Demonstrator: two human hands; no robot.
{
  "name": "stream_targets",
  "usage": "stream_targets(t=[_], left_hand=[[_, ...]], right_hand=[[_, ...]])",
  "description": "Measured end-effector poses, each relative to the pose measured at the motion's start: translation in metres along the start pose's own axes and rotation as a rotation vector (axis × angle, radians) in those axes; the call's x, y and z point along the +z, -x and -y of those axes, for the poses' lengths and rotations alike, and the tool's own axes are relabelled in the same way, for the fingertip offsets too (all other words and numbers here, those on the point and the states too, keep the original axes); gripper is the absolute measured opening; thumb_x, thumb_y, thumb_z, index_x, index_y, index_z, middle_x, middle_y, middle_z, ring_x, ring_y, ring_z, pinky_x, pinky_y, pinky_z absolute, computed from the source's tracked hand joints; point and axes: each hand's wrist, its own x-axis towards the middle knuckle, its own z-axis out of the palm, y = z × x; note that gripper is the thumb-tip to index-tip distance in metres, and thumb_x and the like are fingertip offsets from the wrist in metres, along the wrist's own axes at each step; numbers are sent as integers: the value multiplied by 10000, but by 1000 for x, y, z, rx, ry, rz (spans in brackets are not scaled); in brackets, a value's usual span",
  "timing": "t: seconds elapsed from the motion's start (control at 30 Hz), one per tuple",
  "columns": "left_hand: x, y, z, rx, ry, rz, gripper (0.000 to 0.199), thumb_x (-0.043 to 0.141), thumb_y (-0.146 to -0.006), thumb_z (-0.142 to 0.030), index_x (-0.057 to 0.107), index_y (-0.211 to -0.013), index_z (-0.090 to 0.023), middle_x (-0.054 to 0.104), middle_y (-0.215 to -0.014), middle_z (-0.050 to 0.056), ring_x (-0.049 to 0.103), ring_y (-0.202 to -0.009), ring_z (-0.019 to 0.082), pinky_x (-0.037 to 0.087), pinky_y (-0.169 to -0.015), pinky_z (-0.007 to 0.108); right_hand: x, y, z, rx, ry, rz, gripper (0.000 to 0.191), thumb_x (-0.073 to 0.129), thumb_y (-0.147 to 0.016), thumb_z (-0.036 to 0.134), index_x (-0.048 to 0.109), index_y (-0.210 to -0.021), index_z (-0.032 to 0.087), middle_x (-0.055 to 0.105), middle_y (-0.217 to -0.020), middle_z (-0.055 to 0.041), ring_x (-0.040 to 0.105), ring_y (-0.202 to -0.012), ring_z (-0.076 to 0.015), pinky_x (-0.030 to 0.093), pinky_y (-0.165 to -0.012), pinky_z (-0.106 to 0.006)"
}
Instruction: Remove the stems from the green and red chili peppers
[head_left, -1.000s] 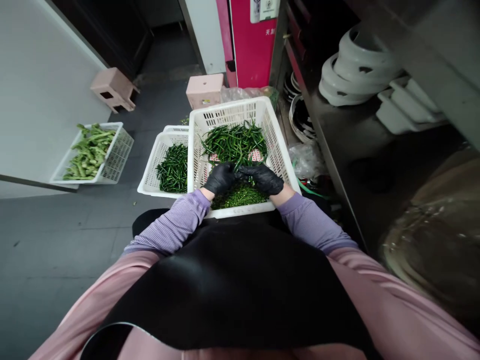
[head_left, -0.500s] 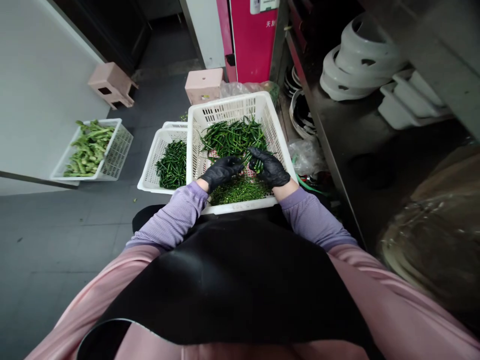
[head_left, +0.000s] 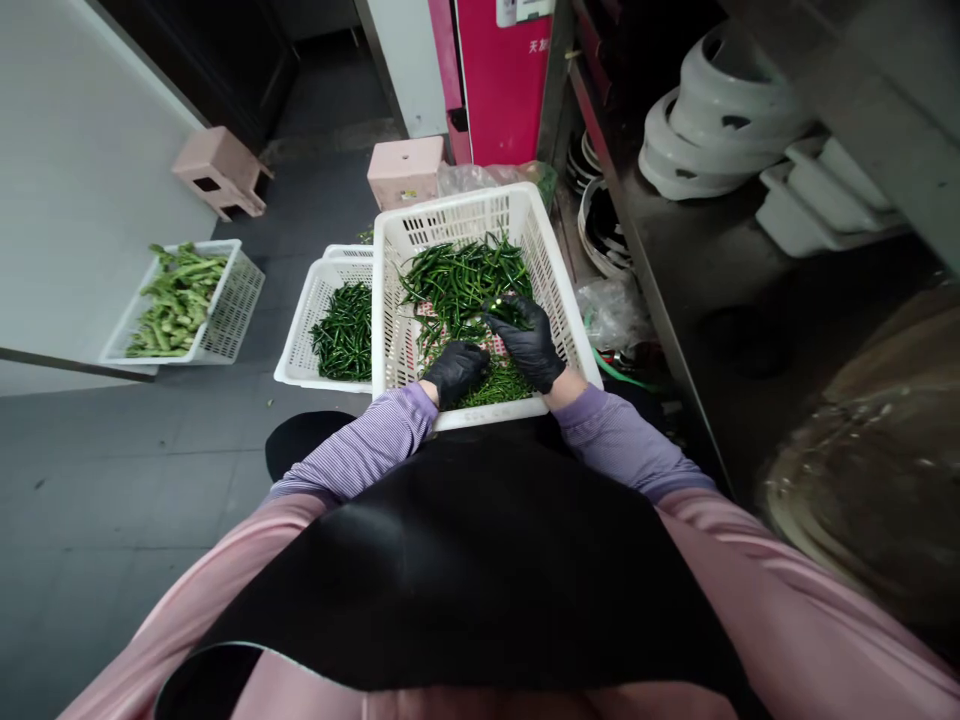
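Observation:
A white plastic basket (head_left: 577,320) sits right in front of me. Long thin green chili peppers (head_left: 465,275) are heaped at its far end, and a bed of small green stems (head_left: 501,386) covers the near end. My right hand (head_left: 536,350), in a black glove, is closed round a small bunch of green chilies (head_left: 507,312) whose pale ends poke out by the thumb. Low over the stems, my left hand (head_left: 456,374), gloved too, has its fingers curled in; what they pinch, if anything, is hidden.
Left of the basket stands another white basket (head_left: 289,350) with more green chilies (head_left: 343,332). Further left, a white crate (head_left: 234,300) holds pale green stalks (head_left: 180,300). Pink stools (head_left: 405,170) are behind. A metal shelf (head_left: 675,290) with white dishes (head_left: 720,130) runs along the right.
My left hand has drawn back towards me, away from the right hand, and its fingers have curled in. The right hand has turned more upright, still gripping the chilies.

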Motion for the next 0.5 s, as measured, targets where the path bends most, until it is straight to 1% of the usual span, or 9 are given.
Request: stream_targets(t=[0.03,0.07,0.13,0.17,0.23,0.3,0.37,0.43,0.5], left_hand=[[-7,0,1,-26,-64,6,639,637,-1034,-740,716,-706,-197,654,-653,69,667,-687,210,564,-698,369],[-16,-1,1,-36,-131,-8,618,678,-1006,-738,720,-705,-200,682,-686,75,692,-748,225,568,-745,366],[-35,0,-2,5,-191,-101,586,722,-967,-754,773,-797,-195,758,-804,91,730,-903,254,574,-836,355],[-43,-1,-5,43,-152,-151,586,726,-961,-764,802,-877,-189,788,-873,97,735,-957,261,575,-855,348],[-52,-2,-13,112,9,-160,604,718,-973,-768,824,-1022,-176,811,-958,96,730,-966,252,577,-830,334],[-52,-3,-20,137,139,-112,591,727,-985,-746,812,-1038,-164,787,-904,84,703,-863,229,561,-754,324],[-45,-6,-24,155,142,-118,517,755,-997,-674,789,-992,-158,742,-825,65,674,-802,213,543,-724,319],[-38,-7,-25,198,-8,-197,387,758,-1023,-543,783,-988,-158,741,-848,71,701,-870,231,558,-781,323],[-34,-9,-22,254,-271,-270,257,707,-1051,-391,806,-1065,-154,781,-998,124,741,-1066,285,577,-915,353]], right_hand=[[1,-1,1,26,-14,8,379,1005,-673,494,786,-870,256,841,-1062,-56,778,-1115,-285,624,-1135,-479],[-1,-3,3,67,-23,55,371,1010,-665,480,791,-855,249,836,-1023,-53,777,-1079,-278,635,-1105,-475],[-10,-8,8,162,-42,202,337,999,-685,473,809,-836,238,824,-944,-46,778,-1028,-273,650,-1060,-484],[-16,-10,10,195,-41,289,320,992,-701,472,820,-834,237,823,-927,-45,781,-1031,-273,649,-1061,-490],[-27,-14,12,210,-20,435,286,984,-723,466,836,-827,243,836,-941,-45,787,-1085,-276,625,-1119,-501],[-32,-16,10,189,13,528,243,975,-733,443,844,-806,252,853,-957,-43,792,-1123,-282,586,-1192,-518],[-32,-16,4,173,44,577,181,942,-764,413,852,-793,258,861,-939,-36,803,-1105,-293,568,-1219,-552],[-28,-14,-1,142,71,604,111,898,-794,354,846,-755,263,861,-902,-31,819,-1065,-298,570,-1219,-573],[-27,-11,-5,77,117,627,62,859,-787,263,843,-727,264,865,-904,-29,833,-1067,-301,563,-1234,-569]])
